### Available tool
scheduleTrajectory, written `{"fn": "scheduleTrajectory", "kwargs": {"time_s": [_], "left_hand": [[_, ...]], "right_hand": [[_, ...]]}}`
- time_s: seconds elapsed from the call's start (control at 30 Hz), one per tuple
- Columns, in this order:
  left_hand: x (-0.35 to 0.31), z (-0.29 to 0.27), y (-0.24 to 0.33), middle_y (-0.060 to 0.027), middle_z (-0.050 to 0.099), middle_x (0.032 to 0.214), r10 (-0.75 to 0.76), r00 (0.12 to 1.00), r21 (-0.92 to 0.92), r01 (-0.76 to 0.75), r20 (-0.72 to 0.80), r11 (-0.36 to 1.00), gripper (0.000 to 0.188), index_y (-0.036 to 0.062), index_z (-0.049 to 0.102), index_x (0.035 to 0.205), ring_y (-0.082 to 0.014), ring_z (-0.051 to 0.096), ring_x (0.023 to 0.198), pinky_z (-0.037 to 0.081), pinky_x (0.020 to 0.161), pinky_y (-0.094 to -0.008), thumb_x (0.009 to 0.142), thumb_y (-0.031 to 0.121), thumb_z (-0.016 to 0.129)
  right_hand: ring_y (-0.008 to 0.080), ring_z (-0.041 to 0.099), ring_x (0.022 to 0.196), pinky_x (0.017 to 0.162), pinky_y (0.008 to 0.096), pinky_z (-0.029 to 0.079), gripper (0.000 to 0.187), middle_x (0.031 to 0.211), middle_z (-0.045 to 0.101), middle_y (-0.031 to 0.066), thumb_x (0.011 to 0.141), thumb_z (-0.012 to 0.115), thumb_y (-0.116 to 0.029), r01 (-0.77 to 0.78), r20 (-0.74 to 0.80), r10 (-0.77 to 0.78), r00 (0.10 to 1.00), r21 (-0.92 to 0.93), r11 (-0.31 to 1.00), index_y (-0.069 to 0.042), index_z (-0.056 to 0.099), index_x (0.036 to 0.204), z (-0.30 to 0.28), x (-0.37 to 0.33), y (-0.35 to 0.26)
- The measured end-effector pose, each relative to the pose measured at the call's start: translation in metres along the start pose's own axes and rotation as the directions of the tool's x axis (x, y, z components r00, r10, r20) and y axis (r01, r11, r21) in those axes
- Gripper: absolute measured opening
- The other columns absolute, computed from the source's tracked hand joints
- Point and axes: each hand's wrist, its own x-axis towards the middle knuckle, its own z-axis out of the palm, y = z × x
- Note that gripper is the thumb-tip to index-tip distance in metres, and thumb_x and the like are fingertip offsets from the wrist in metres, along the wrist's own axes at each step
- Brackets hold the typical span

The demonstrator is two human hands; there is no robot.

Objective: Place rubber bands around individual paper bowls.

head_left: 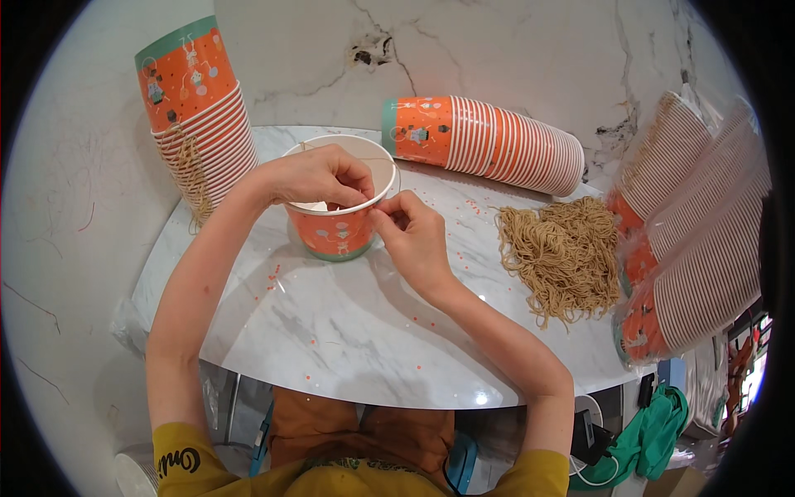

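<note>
I'm in a small handwork spot, home or workshop I can't tell: stacked buckets (489, 142), bagged buckets (708, 277) and heaped tan cord (563, 257) line my marbled table (331, 331).

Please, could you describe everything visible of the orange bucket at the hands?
The orange bucket looks like coated paper, with a white inside, a white rolled rim, small cartoon figures and a green base band. It stands roughly upright on the marble-patterned table, mouth up. A thin tan cord shows at its rim. The left hand's grip reaches over it, fingertips inside; the right hand's grip is outside, just below the rim.
</note>
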Motion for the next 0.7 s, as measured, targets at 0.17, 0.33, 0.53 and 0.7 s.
{"fn": "scheduleTrajectory", "kwargs": {"time_s": [0.17, 0.33, 0.53, 0.7], "left_hand": [[0.003, 0.004, -0.004, 0.0025, 0.06, 0.073, 0.068, 0.998, 0.009, -0.068, 0.013, 0.998, 0.012, 0.0008, 0.067, 0.086, -0.007, 0.053, 0.069, 0.046, 0.064, -0.0256, 0.09, 0.011, 0.065], [0.0, 0.005, -0.002, 0.0027, 0.058, 0.072, 0.079, 0.996, -0.013, -0.078, 0.037, 0.997, 0.01, 0.0013, 0.064, 0.082, -0.0075, 0.052, 0.068, 0.044, 0.065, -0.0255, 0.087, 0.011, 0.064], [-0.006, -0.001, -0.012, 0.002, 0.058, 0.076, 0.083, 0.989, 0.066, -0.075, -0.121, 0.995, 0.007, 0.0019, 0.062, 0.084, -0.0078, 0.052, 0.073, 0.046, 0.069, -0.0259, 0.086, 0.009, 0.062], [-0.018, 0.0, -0.017, -0.0017, 0.059, 0.075, 0.094, 0.939, 0.15, -0.046, -0.332, 0.988, 0.009, 0.0012, 0.061, 0.085, -0.0103, 0.054, 0.074, 0.047, 0.07, -0.0277, 0.085, 0.01, 0.064]], "right_hand": [[0.0139, 0.064, 0.069, 0.066, 0.0313, 0.052, 0.013, 0.077, 0.07, 0.0086, 0.089, 0.071, -0.008, -0.142, 0.08, 0.134, 0.988, 0.109, 0.984, 0.003, 0.066, 0.09, -0.006, 0.004, -0.003], [0.0132, 0.064, 0.07, 0.065, 0.0306, 0.052, 0.013, 0.077, 0.07, 0.008, 0.089, 0.071, -0.009, -0.164, 0.114, 0.153, 0.982, 0.091, 0.982, 0.003, 0.066, 0.092, -0.006, 0.004, -0.005], [0.017, 0.063, 0.071, 0.083, 0.0382, 0.047, 0.026, 0.078, 0.067, 0.0051, 0.087, 0.072, -0.011, -0.069, 0.192, 0.084, 0.978, -0.081, 0.994, -0.002, 0.062, 0.109, -0.014, 0.008, -0.005], [0.0215, 0.06, 0.091, 0.102, 0.0471, 0.033, 0.029, 0.082, 0.067, 0.0017, 0.084, 0.071, -0.008, 0.182, 0.149, -0.135, 0.98, -0.371, 0.911, -0.007, 0.062, 0.112, -0.018, 0.008, 0.004]]}}
